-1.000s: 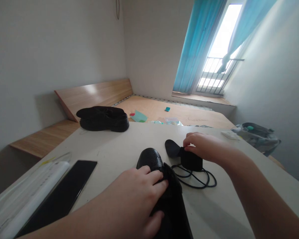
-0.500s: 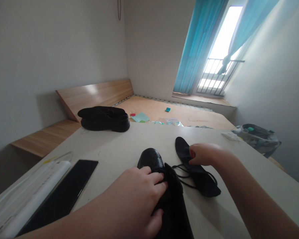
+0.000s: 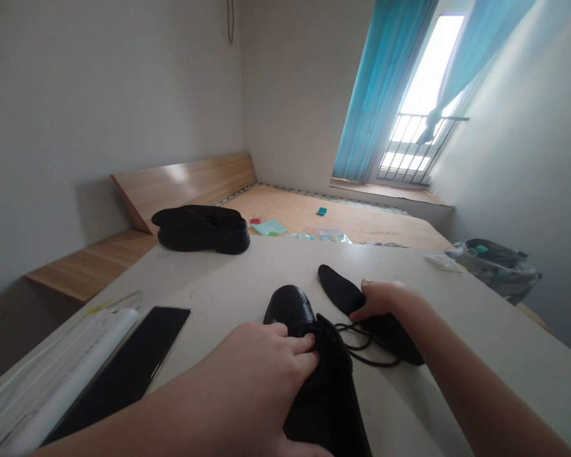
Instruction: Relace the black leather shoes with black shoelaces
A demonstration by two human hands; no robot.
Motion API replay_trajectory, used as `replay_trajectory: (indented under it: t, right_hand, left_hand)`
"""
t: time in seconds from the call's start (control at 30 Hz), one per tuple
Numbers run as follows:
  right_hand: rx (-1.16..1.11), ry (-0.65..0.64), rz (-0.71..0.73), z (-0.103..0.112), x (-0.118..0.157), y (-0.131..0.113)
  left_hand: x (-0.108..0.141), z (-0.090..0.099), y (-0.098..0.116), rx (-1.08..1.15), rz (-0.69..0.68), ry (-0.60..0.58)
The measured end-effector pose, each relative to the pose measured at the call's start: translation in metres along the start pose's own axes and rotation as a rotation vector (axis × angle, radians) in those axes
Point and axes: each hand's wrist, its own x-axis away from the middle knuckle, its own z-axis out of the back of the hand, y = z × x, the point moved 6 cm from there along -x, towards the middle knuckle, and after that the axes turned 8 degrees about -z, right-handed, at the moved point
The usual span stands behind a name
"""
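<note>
On the near part of the table point(image 3: 209, 279), just in from its front edge, a black pebbled-leather shoe point(image 3: 290, 306) lay with its toe pointing away from the person and its heel end running out of the bottom of the view. The left hand point(image 3: 252, 362) was clasped over the shoe's throat, holding it down with the fingers spread across the top. Just to the right, a black insole point(image 3: 337, 289) lay flat and angled across the table, and the right hand point(image 3: 385, 301) was curled over its middle; whether it pinched the insole or only pressed on it could not be told. A black lace point(image 3: 361, 346) lay in loose loops between the shoe and the insole, its ends hard to make out. The step in hand appeared to be sorting out these loose parts beside the shoe, and the next move seemed to call for freeing the insole from the lace loops. Toward the far left corner sat a second black shoe point(image 3: 202, 228), while a flat black device point(image 3: 118, 355) and a white power strip point(image 3: 71, 362) lay along the left edge.
</note>
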Motion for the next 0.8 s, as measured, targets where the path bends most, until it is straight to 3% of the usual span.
replay_trajectory:
  t: [0.27, 0.47, 0.57, 0.7, 0.8]
  right_hand:
    - [-0.313, 0.035, 0.136, 0.022, -0.003, 0.006]
    - [-0.811, 0.052, 0.428, 0.061, 0.065, 0.007]
    - [-0.918, -0.008, 0.525, 0.065, 0.101, -0.011]
    - [-0.916, -0.167, 0.536, 0.048, 0.123, -0.046]
    - [-0.678, -0.097, 0.529, 0.04, 0.126, -0.058]
  left_hand:
    - [0.002, 0.003, -0.006, 0.024, -0.007, -0.163]
    - [0.002, 0.001, -0.014, 0.071, 0.02, -0.107]
    - [0.004, 0.001, -0.014, 0.079, 0.036, -0.103]
    - [0.006, 0.003, -0.011, 0.072, 0.014, -0.089]
    - [0.007, 0.007, -0.008, 0.052, -0.036, -0.028]
